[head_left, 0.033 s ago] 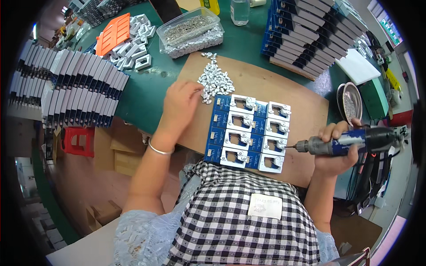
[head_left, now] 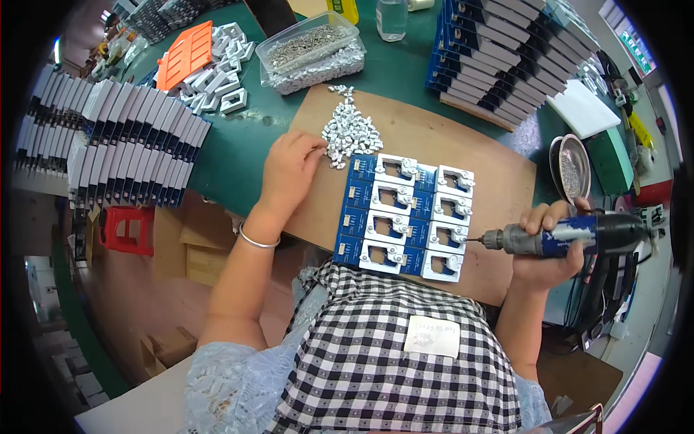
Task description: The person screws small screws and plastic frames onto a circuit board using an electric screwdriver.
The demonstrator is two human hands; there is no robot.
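Beside a heap of small white plastic pieces (head_left: 352, 134), my left hand (head_left: 290, 165) has its fingers drawn together at the heap's left edge; whatever they pinch is too small to make out. My right hand (head_left: 546, 246) grips a blue and grey electric screwdriver (head_left: 571, 234), its bit pointing left. The bit tip is close to the right edge of a block of blue circuit boards (head_left: 353, 223) laid in two columns. White plastic frames (head_left: 384, 227) with cut-out centres sit on the boards, and small white pieces are on the frames.
A brown board (head_left: 499, 170) lies under the work on a green table (head_left: 242, 137). Tall stacks of boards stand at left (head_left: 134, 145) and far right (head_left: 499, 58). Behind are a clear tub of screws (head_left: 307, 47), loose white frames (head_left: 217, 76) and an orange tray (head_left: 186, 54). A metal bowl (head_left: 575, 166) stands right.
My left hand has shifted very slightly left, away from the heap. The right hand and the screwdriver have hardly moved.
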